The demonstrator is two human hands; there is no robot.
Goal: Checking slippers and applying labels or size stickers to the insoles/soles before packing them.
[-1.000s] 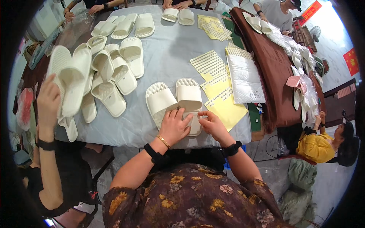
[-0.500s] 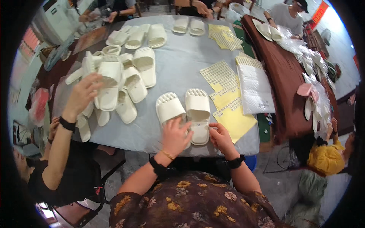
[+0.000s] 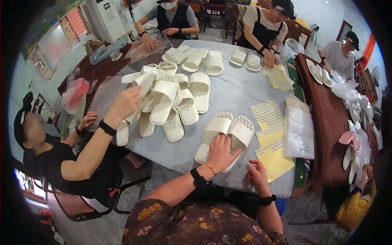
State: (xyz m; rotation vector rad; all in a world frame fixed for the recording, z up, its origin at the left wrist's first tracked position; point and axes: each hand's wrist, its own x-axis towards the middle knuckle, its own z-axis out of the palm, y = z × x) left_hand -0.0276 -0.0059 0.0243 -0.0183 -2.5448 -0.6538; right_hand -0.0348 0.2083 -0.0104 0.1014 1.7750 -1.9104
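Left hand (image 3: 220, 153), thumb spread, rests on two white slide slippers (image 3: 241, 131) at the table's (image 3: 188, 152) near side, grip unclear; right hand (image 3: 258, 175), half-curled, hovers just right, its hold unclear. Yellow label sheets (image 3: 278, 168) lie farther right, beside a white plastic package (image 3: 300, 132), contents hidden.

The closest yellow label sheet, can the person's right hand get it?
Probably yes: the right hand is just beside the closest yellow label sheet, and nothing seems to stand between them.

Cream-white slippers (image 3: 241, 131), pale grey tablecloth (image 3: 230, 92), yellow sheets (image 3: 278, 162) with dark dotting, brown orange-flowered blouse (image 3: 192, 224)
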